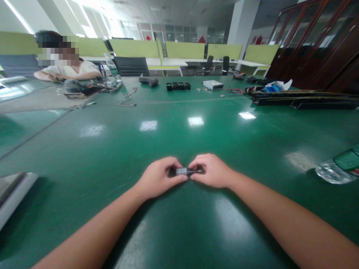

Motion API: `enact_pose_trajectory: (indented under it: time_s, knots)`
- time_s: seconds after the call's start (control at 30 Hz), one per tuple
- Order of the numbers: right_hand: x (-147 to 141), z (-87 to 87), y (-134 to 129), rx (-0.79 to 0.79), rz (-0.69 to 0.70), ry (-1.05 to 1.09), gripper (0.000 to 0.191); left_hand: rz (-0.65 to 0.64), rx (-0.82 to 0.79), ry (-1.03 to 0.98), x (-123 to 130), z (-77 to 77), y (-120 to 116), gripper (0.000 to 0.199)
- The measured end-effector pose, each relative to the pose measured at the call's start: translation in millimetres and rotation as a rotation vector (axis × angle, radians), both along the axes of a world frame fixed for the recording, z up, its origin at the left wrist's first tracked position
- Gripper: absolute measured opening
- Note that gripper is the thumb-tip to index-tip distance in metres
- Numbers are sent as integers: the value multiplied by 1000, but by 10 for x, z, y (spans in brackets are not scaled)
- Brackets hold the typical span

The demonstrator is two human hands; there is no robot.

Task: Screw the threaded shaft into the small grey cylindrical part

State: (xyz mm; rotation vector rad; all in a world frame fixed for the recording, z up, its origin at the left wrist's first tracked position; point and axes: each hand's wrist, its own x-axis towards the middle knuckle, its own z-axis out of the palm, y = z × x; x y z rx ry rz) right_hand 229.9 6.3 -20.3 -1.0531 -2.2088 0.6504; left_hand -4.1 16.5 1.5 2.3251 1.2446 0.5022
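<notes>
A small cylindrical part (181,171) with a grey middle and a dark, ribbed, thinner right end lies level just above or on the green table (168,142); its exact kind cannot be made out. My left hand (159,177) is closed round its left end, thumb along the near side and fingers curled over the far side. From the other side my right hand (210,170) pinches the dark right end between thumb and fingers. The fingertips of both hands almost meet over the part. Both ends of it are partly hidden by my fingers.
A clear plastic bottle (336,170) lies at the right. A grey-edged flat object (19,194) is at the left edge. Far back are a black multi-bay part (178,86), a white box (213,84), a power tool (148,81) and long black rails (269,98). Another person (70,71) sits far left.
</notes>
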Motion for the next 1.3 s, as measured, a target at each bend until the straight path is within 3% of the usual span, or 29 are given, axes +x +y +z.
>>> enact_pose_trajectory:
  time_s: [1.3]
  knots:
    - [-12,35,-4,66,26,-96,12,2,-12,7,18,16,-5,33]
